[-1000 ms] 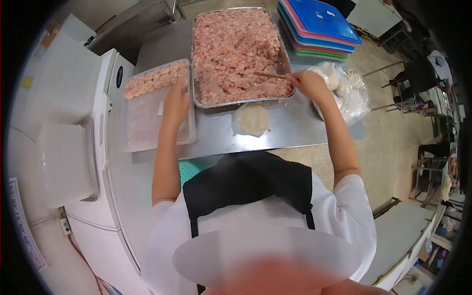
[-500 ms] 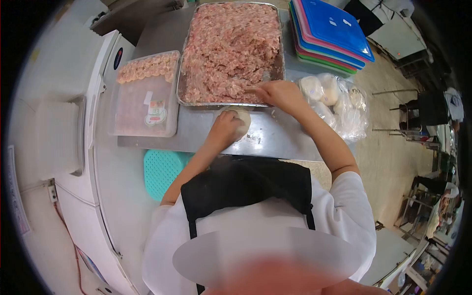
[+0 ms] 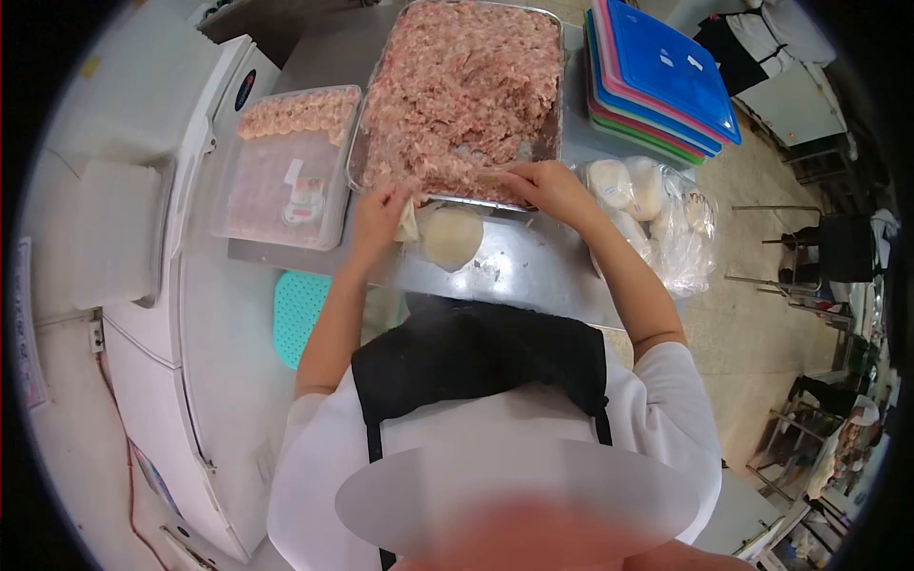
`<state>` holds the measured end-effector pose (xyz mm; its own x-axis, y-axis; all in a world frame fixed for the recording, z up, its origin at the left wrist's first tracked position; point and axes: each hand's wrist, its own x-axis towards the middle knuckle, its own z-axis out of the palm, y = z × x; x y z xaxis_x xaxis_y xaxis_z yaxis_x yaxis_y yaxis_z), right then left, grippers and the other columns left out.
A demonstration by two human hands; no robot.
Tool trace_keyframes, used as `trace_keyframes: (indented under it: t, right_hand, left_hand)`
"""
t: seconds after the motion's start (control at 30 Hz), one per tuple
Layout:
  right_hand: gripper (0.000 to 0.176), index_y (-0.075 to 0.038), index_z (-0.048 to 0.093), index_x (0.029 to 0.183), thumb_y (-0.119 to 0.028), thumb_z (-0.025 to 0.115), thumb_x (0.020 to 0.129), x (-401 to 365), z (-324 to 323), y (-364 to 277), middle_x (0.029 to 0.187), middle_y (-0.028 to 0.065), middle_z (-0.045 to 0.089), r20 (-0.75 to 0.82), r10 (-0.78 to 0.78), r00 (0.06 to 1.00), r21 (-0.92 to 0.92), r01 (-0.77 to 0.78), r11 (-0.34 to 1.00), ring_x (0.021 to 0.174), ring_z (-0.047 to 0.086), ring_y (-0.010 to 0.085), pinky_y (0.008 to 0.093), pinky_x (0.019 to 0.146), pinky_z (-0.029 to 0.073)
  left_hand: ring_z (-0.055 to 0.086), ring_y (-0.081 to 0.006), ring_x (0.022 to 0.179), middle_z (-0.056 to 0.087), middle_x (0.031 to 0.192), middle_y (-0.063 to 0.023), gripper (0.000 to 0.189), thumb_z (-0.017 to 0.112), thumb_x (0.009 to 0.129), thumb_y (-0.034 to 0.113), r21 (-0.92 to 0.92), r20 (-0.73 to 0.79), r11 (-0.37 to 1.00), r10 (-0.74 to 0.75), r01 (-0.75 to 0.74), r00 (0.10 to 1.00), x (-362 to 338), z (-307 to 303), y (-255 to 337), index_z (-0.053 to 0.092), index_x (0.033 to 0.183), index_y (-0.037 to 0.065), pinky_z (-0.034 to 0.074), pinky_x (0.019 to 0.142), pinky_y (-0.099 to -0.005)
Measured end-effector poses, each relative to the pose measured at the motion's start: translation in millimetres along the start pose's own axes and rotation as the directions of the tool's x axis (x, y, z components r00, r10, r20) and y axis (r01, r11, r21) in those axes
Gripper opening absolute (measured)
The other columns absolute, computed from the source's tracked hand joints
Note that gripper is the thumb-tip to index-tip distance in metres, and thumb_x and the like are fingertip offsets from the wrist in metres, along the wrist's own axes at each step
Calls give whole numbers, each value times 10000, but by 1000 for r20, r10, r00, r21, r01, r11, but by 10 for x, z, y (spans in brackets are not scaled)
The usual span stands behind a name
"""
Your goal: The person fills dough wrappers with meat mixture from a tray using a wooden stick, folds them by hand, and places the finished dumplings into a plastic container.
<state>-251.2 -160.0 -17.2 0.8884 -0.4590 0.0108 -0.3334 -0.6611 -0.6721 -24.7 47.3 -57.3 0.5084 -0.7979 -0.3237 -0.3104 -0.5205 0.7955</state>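
Note:
My left hand [image 3: 378, 224] is closed on a pale dumpling wrapper [image 3: 407, 223], pinched at the fingertips by the tray's near edge. Round wrappers [image 3: 451, 238] lie on the steel table just to its right. My right hand [image 3: 546, 188] grips a thin flat stick [image 3: 488, 178], whose far end reaches into the minced meat [image 3: 457, 90]. That meat fills most of a large metal tray [image 3: 556, 124], with some of the bottom bare at the near right.
Left of the tray is a clear plastic box [image 3: 257, 195] with rows of filled dumplings [image 3: 295, 114]. Coloured lids [image 3: 666, 76] are stacked at right, above bagged wrappers [image 3: 647, 205]. A white fridge [image 3: 228, 324] and a turquoise stool [image 3: 300, 319] stand at left; a person [image 3: 762, 43] is at far right.
My left hand has lifted a wrapper off the round ones and moved left and up to the tray's near edge. My right hand stays on the stick at the meat. The view has shifted slightly.

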Motion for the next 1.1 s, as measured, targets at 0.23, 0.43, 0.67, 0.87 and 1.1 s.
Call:
trace_keyframes:
  t: [0.23,0.43,0.67,0.87,1.1]
  right_hand:
    - [403,-40,718,968,-415,576,928,23,-22,56,645,18,605,-81,259,962,548,-175,818,622,540,100,280,577,444]
    - [333,-29,713,1001,-339,619,921,19,110,40,830,-33,634,-172,436,883,704,-200,682,721,518,40,197,642,410]
    - [382,-24,707,1030,-370,574,938,35,148,-373,805,-9,630,-241,433,869,764,-105,637,719,532,58,214,643,421]
    - [346,-20,683,1084,-315,579,936,102,263,-682,772,21,613,-265,355,897,619,-124,776,716,569,128,277,658,452]
    - [226,-79,638,1084,-210,579,909,113,237,-921,852,129,636,-285,59,957,-321,-153,935,772,635,298,404,675,495]
  left_hand:
    - [644,-220,969,612,1158,-159,395,471,940,123,-880,226,470,295,65,928,82,-239,792,470,1281,-75,543,837,-338]
    - [647,-327,901,655,1002,-225,344,435,950,244,577,166,683,438,-447,884,509,-185,752,607,1132,8,514,792,-383]
    - [649,-319,891,671,952,-197,335,488,943,284,145,26,878,458,-457,888,648,-321,680,652,1002,-1,497,759,-386]
    - [568,-294,1099,566,1236,-157,453,413,994,358,-882,176,471,270,30,947,628,-288,816,488,1239,-15,455,935,-371]
    - [349,-410,1313,379,1408,-217,732,323,944,585,-977,196,-38,212,209,957,753,-472,717,320,1385,1,311,1058,-566]
